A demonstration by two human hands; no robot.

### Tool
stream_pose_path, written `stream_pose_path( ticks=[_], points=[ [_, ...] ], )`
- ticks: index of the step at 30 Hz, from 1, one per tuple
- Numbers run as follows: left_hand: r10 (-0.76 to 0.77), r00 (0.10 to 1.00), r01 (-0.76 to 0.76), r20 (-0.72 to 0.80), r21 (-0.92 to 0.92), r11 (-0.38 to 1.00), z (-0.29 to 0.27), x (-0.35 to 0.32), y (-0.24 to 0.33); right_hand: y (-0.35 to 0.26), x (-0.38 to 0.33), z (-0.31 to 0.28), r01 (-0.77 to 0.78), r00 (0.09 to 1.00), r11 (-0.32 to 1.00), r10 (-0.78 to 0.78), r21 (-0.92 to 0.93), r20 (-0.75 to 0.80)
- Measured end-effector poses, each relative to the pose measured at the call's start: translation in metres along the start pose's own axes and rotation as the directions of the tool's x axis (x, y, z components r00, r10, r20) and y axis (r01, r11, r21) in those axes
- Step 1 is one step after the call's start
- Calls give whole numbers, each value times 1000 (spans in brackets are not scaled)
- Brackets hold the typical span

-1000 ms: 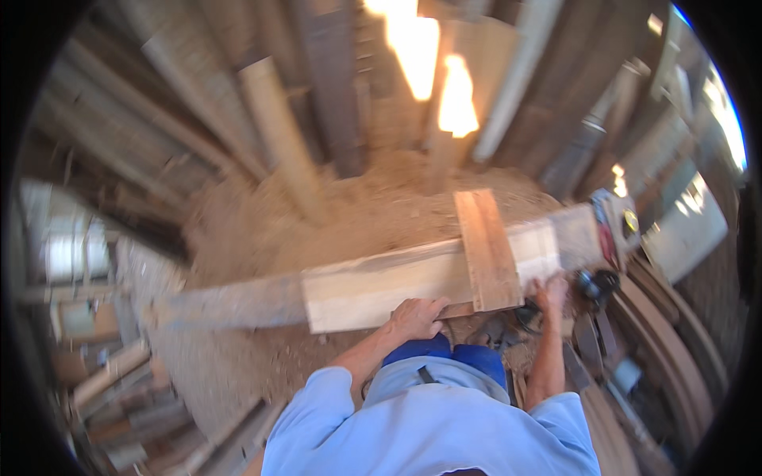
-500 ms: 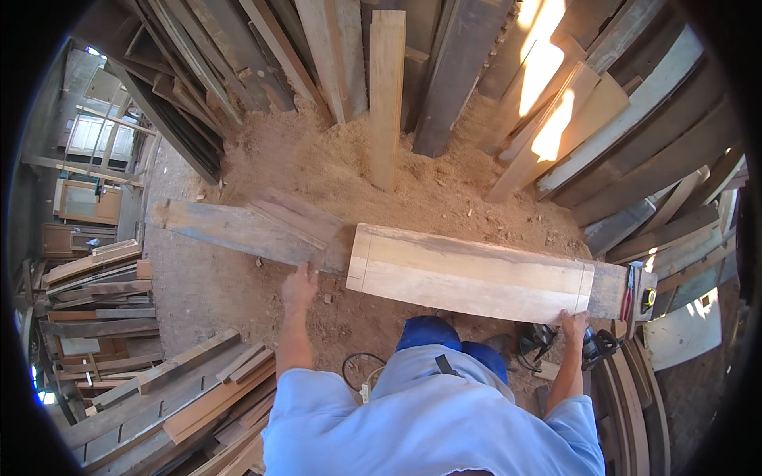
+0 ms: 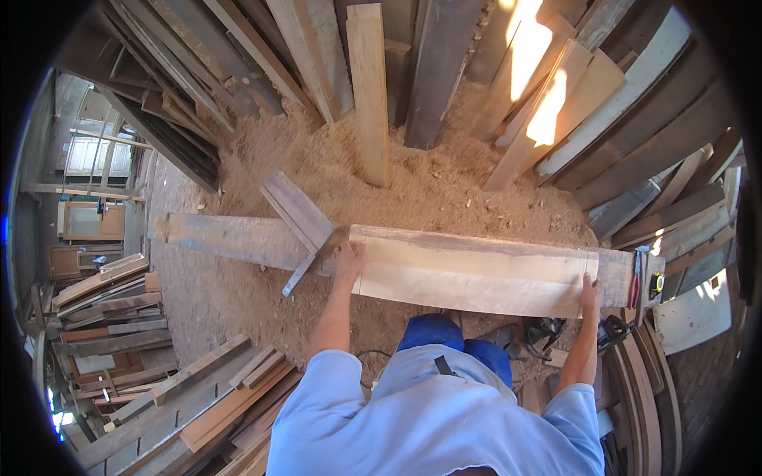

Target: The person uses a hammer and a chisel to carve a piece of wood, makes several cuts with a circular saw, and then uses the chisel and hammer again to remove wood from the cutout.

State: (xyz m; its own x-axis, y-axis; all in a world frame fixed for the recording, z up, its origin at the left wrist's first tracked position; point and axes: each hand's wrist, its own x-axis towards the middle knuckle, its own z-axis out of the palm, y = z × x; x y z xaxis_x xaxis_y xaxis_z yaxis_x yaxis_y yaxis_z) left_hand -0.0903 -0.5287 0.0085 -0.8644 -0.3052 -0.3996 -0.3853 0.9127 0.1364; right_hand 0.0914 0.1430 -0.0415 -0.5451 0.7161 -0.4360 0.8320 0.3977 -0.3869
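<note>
Pale plank is gripped at both ends by left hand and right hand; positioning step, next needs level lifting.

I see a pale wooden board, its face freshly cut, matt and fairly smooth, with a darker, rougher streak along one edge. It lies on a longer grey plank of weathered wood, dull and coarse. A short grey offcut atop it looks just as worn. The floor is covered in loose, powdery sawdust, tan and matt. Leaning planks behind are raw timber, some bleached, some dark and rough. My shirt is soft light-blue cloth. Pliers at the far right show red glossy plastic grips.
</note>
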Motion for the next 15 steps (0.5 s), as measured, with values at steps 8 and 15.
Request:
stream_pose_path(
  ticks=[8, 15],
  points=[
    [-251, 939, 10, -236, -710, 704, 9, -24, 11, 16, -2, -13, 90, 969, 847, 47, 523, -242],
    [-301, 930, -216, -210, -976, 11, -21, -56, 23, 10, 0, -56, 176, 974, 264, 95, 948, -207]
  ],
)
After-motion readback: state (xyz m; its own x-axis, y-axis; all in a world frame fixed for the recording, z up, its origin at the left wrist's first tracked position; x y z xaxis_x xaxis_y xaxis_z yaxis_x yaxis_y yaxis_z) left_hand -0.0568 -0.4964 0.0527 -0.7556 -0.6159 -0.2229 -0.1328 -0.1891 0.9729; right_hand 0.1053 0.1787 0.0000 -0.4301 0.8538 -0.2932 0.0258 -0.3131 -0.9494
